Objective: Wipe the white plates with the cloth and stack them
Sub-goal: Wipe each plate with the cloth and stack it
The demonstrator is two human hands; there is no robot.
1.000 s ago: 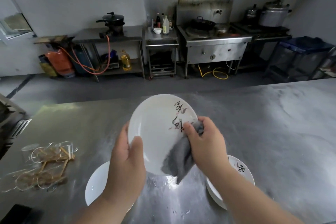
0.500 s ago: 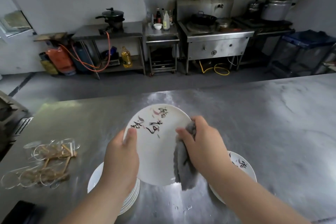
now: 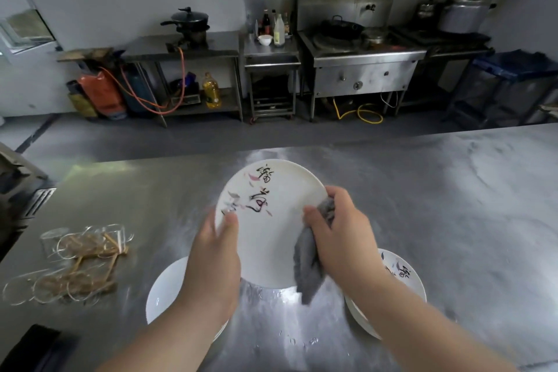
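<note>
A white plate (image 3: 271, 235) with black and pink brush writing is held tilted above the steel table. My left hand (image 3: 216, 254) grips its left rim, thumb on the face. My right hand (image 3: 341, 235) clutches a grey cloth (image 3: 308, 263) and presses it on the plate's right rim; the cloth hangs down below the hand. Under my left forearm lies a stack of white plates (image 3: 164, 290). More plates (image 3: 398, 272) with the same writing lie under my right forearm, partly hidden.
Clear glasses and a wooden rack (image 3: 78, 263) lie on the steel table (image 3: 453, 220) at the left. A dark object (image 3: 36, 347) sits at the near left corner. Water drops lie on the table near me. Stoves and shelves stand across the aisle.
The plate has turned anticlockwise in my hands, so the writing went from the right side to the upper left. My right hand with the cloth stayed on the right rim.
</note>
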